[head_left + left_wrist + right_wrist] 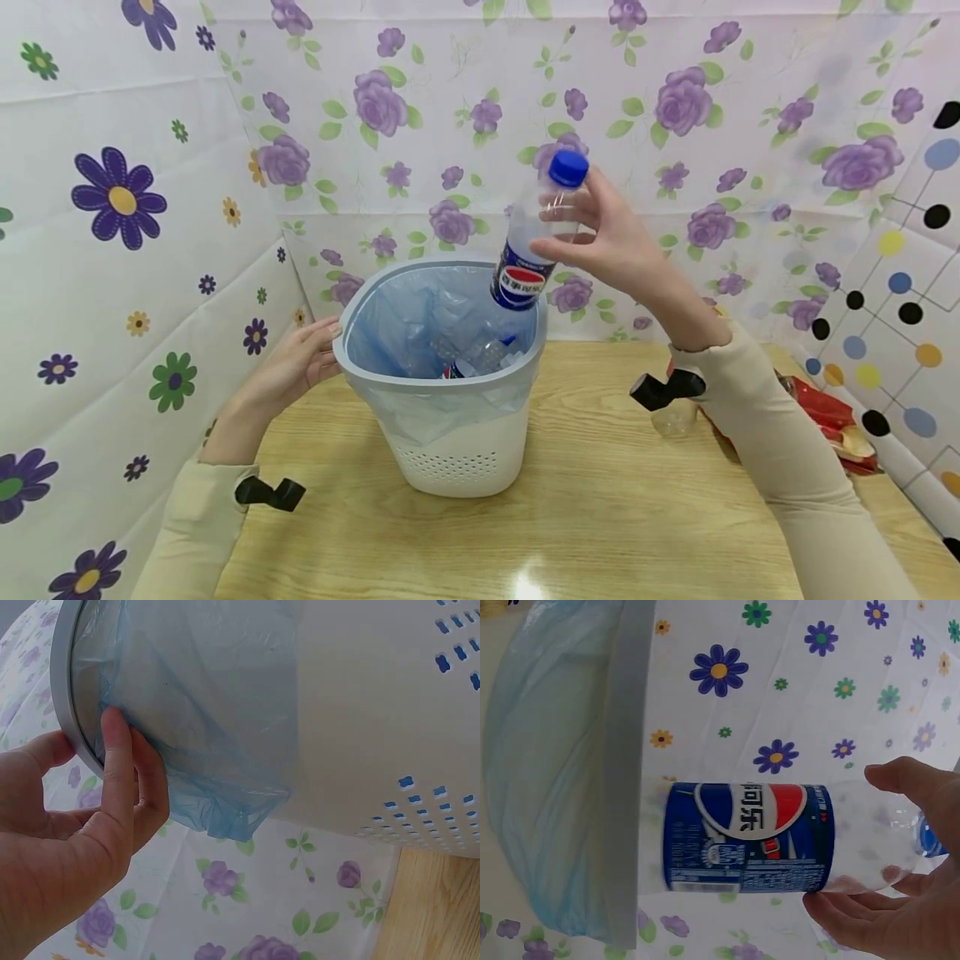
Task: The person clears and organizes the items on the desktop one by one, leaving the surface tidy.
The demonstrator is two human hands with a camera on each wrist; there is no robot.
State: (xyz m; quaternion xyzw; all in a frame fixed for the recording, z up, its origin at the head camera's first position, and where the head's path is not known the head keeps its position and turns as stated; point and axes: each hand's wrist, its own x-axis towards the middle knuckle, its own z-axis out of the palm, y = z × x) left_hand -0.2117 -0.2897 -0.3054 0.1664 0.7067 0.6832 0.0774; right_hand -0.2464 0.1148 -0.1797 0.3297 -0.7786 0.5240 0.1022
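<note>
A clear plastic bottle [522, 279] with a blue cap and a blue Pepsi label is held tilted by my right hand [600, 233], its base over the right rear of the trash bin [442, 385]. In the right wrist view, the thumb and fingers wrap the upper part of the bottle [750, 836]. My left hand [303, 358] grips the bin's left rim, the thumb at the grey edge and the fingers against the blue liner bag [217, 727]. Inside the bin lie several clear bottles [487, 354], partly hidden by the front rim.
The white bin stands on a wooden table [600, 500]. Red packaging [825, 412] and a clear plastic piece [675, 418] lie at the right, partly behind my right arm. Flower-patterned sheets [450, 125] hang behind and to the left; a dotted one is at the right.
</note>
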